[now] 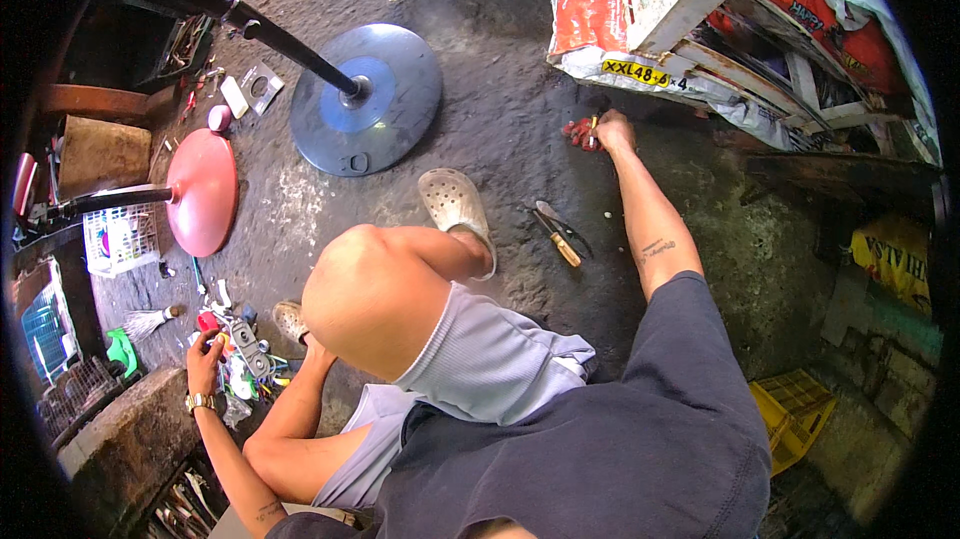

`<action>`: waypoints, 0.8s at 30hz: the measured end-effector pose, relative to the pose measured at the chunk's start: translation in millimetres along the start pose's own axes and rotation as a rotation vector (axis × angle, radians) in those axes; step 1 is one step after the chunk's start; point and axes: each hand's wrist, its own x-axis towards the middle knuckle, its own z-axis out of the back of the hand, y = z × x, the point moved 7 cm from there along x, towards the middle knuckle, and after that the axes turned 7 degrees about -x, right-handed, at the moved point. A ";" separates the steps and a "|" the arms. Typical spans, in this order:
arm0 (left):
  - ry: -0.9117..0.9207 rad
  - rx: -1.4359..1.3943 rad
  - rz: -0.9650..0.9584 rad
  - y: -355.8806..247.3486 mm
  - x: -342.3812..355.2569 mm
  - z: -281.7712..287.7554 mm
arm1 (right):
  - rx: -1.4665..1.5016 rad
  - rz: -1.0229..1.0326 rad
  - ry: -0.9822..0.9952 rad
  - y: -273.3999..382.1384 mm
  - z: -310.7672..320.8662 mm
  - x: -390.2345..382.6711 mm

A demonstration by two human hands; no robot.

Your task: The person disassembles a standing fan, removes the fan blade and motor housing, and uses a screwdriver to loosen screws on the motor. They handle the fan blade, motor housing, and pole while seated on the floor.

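My right hand (pixel 617 131) reaches out to the far right, low over the floor. Its fingers are closed at a small clump of red pieces (pixel 580 134); a small yellowish bit shows at the fingertips, too small to name. On the left, my left hand (pixel 203 367), with a watch at the wrist, is over a pile of small mixed plastic and metal parts (pixel 245 349). Its thumb and forefinger are pinched together, but what they hold is unclear. A wooden-handled tool (pixel 564 249) and a dark tool like pliers (pixel 572 231) lie between my shoe and right arm.
A round dark stand base (pixel 400 129) and a pink one (pixel 205 194) stand ahead and left. Red and white sacks (pixel 590 9) fill a metal rack at far right. A yellow crate (pixel 795 409) sits near my right side; a brush (pixel 150 322) lies left.
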 end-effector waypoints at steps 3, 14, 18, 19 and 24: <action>0.000 0.019 0.017 -0.1 -2.0 1.2 | -0.002 -0.018 0.067 -0.5 -1.4 3.0; -0.089 -0.015 -0.132 -27.6 -1.5 -1.7 | 0.145 0.182 -0.150 41.5 57.0 -33.5; -0.139 -0.003 -0.131 -33.9 5.7 2.4 | 0.423 0.767 -0.011 212.8 95.2 -122.5; -0.142 0.009 -0.108 -48.5 4.9 -1.6 | 0.456 0.896 -0.012 255.6 120.9 -149.4; -0.252 -0.010 -0.081 -60.4 -22.6 7.3 | 0.692 1.506 -0.314 473.9 258.6 -274.0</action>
